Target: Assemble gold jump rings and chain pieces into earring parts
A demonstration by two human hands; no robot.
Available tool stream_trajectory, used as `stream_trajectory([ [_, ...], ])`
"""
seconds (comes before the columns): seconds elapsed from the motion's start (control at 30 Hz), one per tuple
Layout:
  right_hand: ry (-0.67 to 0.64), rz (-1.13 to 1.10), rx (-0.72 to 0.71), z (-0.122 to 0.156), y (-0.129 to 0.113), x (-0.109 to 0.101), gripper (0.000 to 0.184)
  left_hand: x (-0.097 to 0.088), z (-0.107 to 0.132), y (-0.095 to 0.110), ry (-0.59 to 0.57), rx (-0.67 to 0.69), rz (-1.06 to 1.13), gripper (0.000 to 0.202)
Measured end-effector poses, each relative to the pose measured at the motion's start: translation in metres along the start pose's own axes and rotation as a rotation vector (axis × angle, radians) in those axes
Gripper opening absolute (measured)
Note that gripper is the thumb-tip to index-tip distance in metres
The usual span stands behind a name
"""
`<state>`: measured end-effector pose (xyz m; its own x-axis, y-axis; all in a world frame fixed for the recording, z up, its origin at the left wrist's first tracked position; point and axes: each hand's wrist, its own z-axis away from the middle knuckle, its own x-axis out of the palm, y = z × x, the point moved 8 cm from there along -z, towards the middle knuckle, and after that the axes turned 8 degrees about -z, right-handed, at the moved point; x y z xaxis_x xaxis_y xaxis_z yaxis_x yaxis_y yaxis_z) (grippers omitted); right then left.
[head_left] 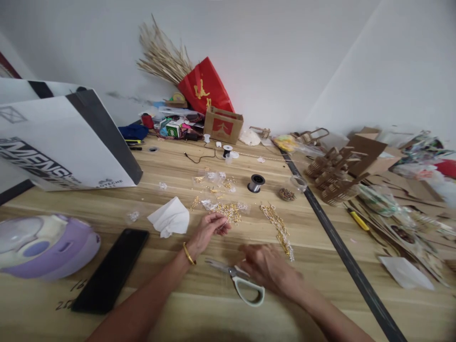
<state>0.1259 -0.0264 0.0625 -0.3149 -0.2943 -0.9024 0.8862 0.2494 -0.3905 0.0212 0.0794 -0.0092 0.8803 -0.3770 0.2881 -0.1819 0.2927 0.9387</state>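
Note:
My left hand (213, 225), with a gold bangle (189, 254) at the wrist, is closed in a pinch beside a pile of small gold and silver beads (230, 212). What its fingertips hold is too small to make out. Blurred by motion, my right hand (269, 268) hovers at the scissors (247, 290), covering part of them; whether it grips anything is unclear. The scissors have pale handles, and their blades point left. Right of the beads lie gold and silver bead strands (278, 228). A spool of thin wire (256, 183) stands behind.
At left are a black phone (111, 270), a white tissue (170, 217), a purple-and-cream device (50, 244) and a large paper bag (67, 142). Brown beads (287, 194), woven baskets (333, 173) and a yellow cutter (358, 219) sit at right. A dark strip (342, 251) crosses the table.

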Motion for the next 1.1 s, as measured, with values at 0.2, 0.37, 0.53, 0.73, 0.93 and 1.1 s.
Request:
stream_trajectory([
  [0.2,0.16,-0.807,-0.019,-0.052,0.028,-0.005,0.032,0.018,0.004,0.001,-0.113,0.043,-0.139,0.037],
  [0.37,0.152,-1.185,0.05,-0.066,0.048,0.024,0.039,0.022,0.004,0.0,-0.139,0.053,-0.178,0.039],
  [0.53,0.08,-1.309,0.053,-0.063,0.054,0.035,0.037,0.024,0.003,-0.002,-0.144,0.058,-0.239,0.036],
  [0.73,0.117,-1.404,0.034,-0.057,0.066,0.041,0.033,0.031,0.004,-0.005,-0.197,0.046,-0.327,0.026],
  [0.93,0.191,-1.413,0.031,-0.053,0.067,0.04,0.033,0.032,0.007,0.0,-0.173,0.129,-0.567,0.012],
  [1.1,0.175,-1.333,0.037,-0.054,0.064,0.039,0.034,0.034,0.01,0.006,-0.179,0.174,-0.679,0.014],
])
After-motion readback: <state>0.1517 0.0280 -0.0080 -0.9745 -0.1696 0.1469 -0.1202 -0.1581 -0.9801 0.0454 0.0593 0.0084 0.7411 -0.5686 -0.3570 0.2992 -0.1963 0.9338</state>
